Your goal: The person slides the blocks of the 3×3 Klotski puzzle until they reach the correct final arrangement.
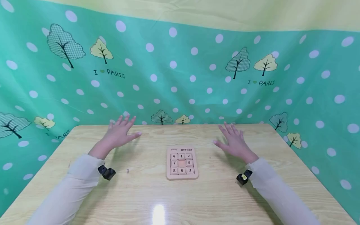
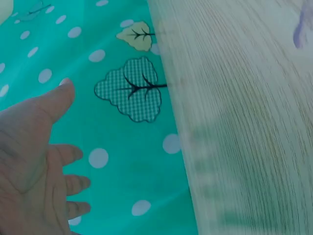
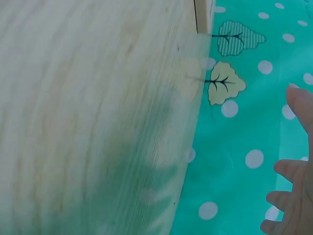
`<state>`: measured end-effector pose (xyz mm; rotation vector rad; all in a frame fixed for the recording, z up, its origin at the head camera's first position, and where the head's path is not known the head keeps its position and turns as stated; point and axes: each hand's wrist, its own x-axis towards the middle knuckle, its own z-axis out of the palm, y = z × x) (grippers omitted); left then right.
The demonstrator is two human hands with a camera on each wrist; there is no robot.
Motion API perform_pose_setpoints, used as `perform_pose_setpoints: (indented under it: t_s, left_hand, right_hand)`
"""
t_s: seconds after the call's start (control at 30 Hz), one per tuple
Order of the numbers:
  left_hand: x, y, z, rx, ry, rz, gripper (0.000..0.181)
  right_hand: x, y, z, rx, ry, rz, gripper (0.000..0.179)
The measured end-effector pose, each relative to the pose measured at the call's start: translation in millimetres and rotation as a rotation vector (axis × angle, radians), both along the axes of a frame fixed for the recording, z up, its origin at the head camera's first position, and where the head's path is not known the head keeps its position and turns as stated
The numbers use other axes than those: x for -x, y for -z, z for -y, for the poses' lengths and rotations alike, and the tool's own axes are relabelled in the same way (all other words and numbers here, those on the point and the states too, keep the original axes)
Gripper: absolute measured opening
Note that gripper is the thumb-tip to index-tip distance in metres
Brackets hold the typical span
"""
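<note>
A pink sliding number puzzle (image 1: 182, 175) lies flat on the wooden table, its numbered tiles set around a bare middle slot. Left of it, my left hand (image 1: 119, 133) is held above the table with fingers spread and nothing in it. On the other side, my right hand (image 1: 234, 142) is also raised, fingers apart, holding nothing. Neither hand touches the puzzle. The left wrist view shows the left palm (image 2: 29, 161) and thumb in front of the curtain; part of the right hand (image 3: 298, 196) shows at the edge of the right wrist view.
The light wooden table (image 1: 140, 197) ends at a green dotted curtain (image 1: 174, 78) behind it, printed with trees. Each wrist carries a small black camera, one on the left (image 1: 107, 172) and one on the right (image 1: 244, 177). A small dark mark (image 1: 127, 171) shows on the tabletop.
</note>
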<state>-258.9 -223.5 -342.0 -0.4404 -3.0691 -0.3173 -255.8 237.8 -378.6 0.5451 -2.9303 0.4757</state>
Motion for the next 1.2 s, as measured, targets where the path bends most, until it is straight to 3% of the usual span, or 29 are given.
perform_pose_setpoints:
  t_s: [0.17,0.3,0.63,0.8,0.93,1.03,1.2]
  left_hand:
    - [-6.9,1.2,-9.1,-0.025,0.037,-0.011,0.081]
    - [-12.0,8.9,-15.0,-0.063,0.080,-0.012,0.081]
    - [-26.9,21.7,-33.6,-0.383,0.209,0.049,0.085]
    - [-33.9,25.9,-48.8,-0.592,0.206,0.155,0.079]
    - [-38.9,30.3,-59.1,-0.729,0.194,0.217,0.075]
    - [-42.3,34.2,-65.8,-0.775,0.191,0.253,0.072]
    - [-48.3,42.9,-75.7,-0.825,0.156,0.339,0.070]
  right_hand:
    - [-5.2,3.3,4.8,-0.001,-0.010,0.011,0.080]
    - [-10.0,4.7,9.3,-0.001,-0.005,0.022,0.078]
    - [-21.3,9.6,28.6,0.091,-0.100,0.022,0.077]
    - [-25.5,14.8,35.1,0.176,-0.133,0.067,0.076]
    - [-31.3,15.6,40.8,0.312,-0.146,0.166,0.073]
    - [-36.1,15.6,45.7,0.388,-0.150,0.199,0.069]
    - [-41.0,19.5,52.6,0.428,-0.175,0.227,0.066]
